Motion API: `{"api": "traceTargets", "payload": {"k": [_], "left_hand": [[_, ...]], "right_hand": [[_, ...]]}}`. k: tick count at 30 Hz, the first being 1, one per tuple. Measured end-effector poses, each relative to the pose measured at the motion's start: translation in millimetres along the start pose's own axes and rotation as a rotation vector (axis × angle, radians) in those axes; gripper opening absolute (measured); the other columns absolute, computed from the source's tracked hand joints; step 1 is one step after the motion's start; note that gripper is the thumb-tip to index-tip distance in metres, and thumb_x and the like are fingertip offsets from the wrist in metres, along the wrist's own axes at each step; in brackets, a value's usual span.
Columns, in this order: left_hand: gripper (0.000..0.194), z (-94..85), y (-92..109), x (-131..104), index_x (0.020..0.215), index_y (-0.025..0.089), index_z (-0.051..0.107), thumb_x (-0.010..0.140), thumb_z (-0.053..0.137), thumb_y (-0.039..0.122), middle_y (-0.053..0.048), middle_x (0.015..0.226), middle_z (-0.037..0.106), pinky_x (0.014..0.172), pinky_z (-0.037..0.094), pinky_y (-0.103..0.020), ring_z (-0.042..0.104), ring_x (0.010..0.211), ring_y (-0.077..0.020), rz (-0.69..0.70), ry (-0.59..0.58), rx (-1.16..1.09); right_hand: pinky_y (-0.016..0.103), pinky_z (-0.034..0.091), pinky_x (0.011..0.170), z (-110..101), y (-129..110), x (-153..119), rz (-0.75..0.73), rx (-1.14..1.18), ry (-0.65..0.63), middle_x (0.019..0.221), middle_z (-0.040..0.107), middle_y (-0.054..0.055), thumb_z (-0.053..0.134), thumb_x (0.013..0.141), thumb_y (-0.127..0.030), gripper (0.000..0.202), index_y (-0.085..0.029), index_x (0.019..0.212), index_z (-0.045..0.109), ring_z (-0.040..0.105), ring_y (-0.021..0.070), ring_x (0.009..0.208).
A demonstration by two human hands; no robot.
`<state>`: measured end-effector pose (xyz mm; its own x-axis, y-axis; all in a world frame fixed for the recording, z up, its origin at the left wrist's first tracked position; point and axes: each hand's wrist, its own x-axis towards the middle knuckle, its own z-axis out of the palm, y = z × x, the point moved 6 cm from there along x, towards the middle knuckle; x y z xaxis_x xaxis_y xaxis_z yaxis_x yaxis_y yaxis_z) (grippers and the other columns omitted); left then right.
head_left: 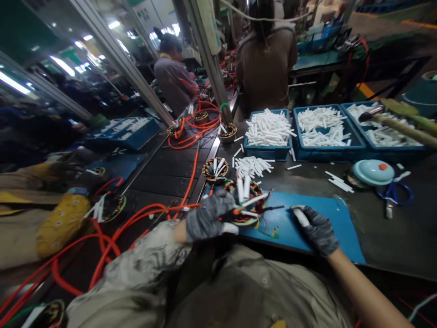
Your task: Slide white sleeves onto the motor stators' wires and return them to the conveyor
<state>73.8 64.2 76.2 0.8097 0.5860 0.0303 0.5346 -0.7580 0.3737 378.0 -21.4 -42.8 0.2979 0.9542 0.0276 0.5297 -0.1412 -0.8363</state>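
Note:
My left hand [210, 216], in a grey knit glove with a white-covered thumb, grips the near left side of a wound stator [247, 220] at the left end of a blue mat [314, 205]. White insulating sleeves [243, 187] stand up from its windings, and leads with dark and orange parts cross its top. A dark lead points rightward from it. My right hand [319, 230], gloved alike, is over the mat apart from the stator. Its fingers are curled in with the white thumb on top; whatever they hold is hidden.
Blue bins [268, 150] of white sleeves line the back, with a loose sleeve pile [253, 167] in front. A second stator [215, 169] stands beyond my left hand. Right are a round lidded container [372, 172] and scissors [396, 193]. Orange cables [150, 209] and a co-worker's yellow sleeve [63, 223] lie left.

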Motion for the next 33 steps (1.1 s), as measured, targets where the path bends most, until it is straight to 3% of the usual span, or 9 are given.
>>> {"api": "traceTargets", "payload": {"k": [3,6,10,14,17,20,23,29,33], "left_hand": [[0.049,44.0,19.7,27.5,0.112,0.021,0.074,0.081,0.073,0.059,-0.01,0.1,0.074,0.107,0.049,-0.042,0.064,0.107,-0.0253,0.242,-0.067,-0.059],[0.032,58.7,18.1,37.9,0.11,0.024,0.074,0.086,0.07,0.045,-0.009,0.102,0.076,0.12,0.034,-0.053,0.064,0.117,-0.0262,0.443,-0.143,-0.101],[0.041,17.0,-12.3,44.7,0.118,0.027,0.072,0.082,0.074,0.046,-0.009,0.122,0.072,0.124,0.024,-0.057,0.049,0.14,-0.0312,0.224,-0.064,-0.168],[0.077,-15.3,-12.9,51.9,0.143,0.022,0.053,0.079,0.073,0.061,-0.012,0.142,0.061,0.112,0.045,-0.049,0.056,0.133,-0.03,-0.138,-0.053,-0.457],[0.054,-5.1,14.5,76.0,0.13,0.019,0.064,0.092,0.056,0.058,-0.01,0.127,0.07,0.105,0.05,-0.041,0.065,0.118,-0.0254,-0.216,-0.034,-0.383],[0.047,22.7,38.1,106.4,0.109,0.02,0.074,0.097,0.046,0.056,-0.008,0.102,0.076,0.092,0.053,-0.036,0.07,0.098,-0.0237,-0.196,-0.206,-0.13],[0.041,35.3,44.1,116.8,0.103,0.021,0.075,0.096,0.05,0.052,-0.006,0.089,0.076,0.078,0.053,-0.03,0.071,0.082,-0.0208,-0.159,-0.364,-0.045],[0.034,18.1,33.8,93.9,0.105,0.02,0.073,0.096,0.055,0.047,-0.005,0.09,0.075,0.08,0.052,-0.028,0.07,0.084,-0.0186,-0.152,-0.215,0.038],[0.034,21.5,38.3,84.9,0.109,0.018,0.072,0.1,0.049,0.042,-0.008,0.1,0.075,0.086,0.054,-0.033,0.07,0.092,-0.0209,-0.113,-0.174,0.048]], "right_hand": [[0.041,0.057,0.092,-3.5,-4.6,-0.5,0.0,0.065,-0.006,0.101,0.08,0.008,0.056,0.089,-0.059,0.039,-0.026,0.096,0.077,0.075,0.0303,0.096],[0.04,0.059,0.087,-6.1,-9.0,0.1,0.034,0.164,-0.042,0.099,0.08,0.009,0.055,0.09,-0.059,0.043,-0.023,0.101,0.077,0.075,0.029,0.091],[0.046,0.055,0.098,-9.5,-18.6,11.6,-0.027,0.233,-0.084,0.109,0.078,0.009,0.057,0.091,-0.053,0.041,-0.023,0.113,0.074,0.072,0.0274,0.101],[0.046,0.045,0.113,-4.7,-37.9,36.6,-0.196,0.235,-0.138,0.128,0.072,0.005,0.056,0.093,-0.045,0.038,-0.027,0.123,0.07,0.065,0.025,0.12],[0.045,0.044,0.114,10.1,-52.6,54.7,-0.237,0.321,-0.274,0.131,0.071,0.004,0.055,0.095,-0.045,0.04,-0.026,0.127,0.068,0.064,0.0237,0.123],[0.045,0.048,0.111,21.6,-63.9,59.2,-0.285,0.394,-0.398,0.124,0.074,0.004,0.053,0.096,-0.047,0.037,-0.026,0.12,0.071,0.067,0.0234,0.117],[0.045,0.047,0.111,16.7,-64.5,51.5,-0.337,0.406,-0.349,0.123,0.075,0.004,0.053,0.097,-0.05,0.036,-0.027,0.115,0.074,0.067,0.0239,0.117],[0.046,0.048,0.11,12.0,-62.2,31.4,-0.33,0.449,-0.5,0.125,0.074,0.004,0.056,0.095,-0.054,0.04,-0.028,0.119,0.073,0.067,0.0254,0.119],[0.045,0.055,0.099,23.5,-79.3,36.3,-0.347,0.419,-0.666,0.118,0.076,0.005,0.06,0.092,-0.054,0.042,-0.025,0.12,0.072,0.071,0.0249,0.109]]}}
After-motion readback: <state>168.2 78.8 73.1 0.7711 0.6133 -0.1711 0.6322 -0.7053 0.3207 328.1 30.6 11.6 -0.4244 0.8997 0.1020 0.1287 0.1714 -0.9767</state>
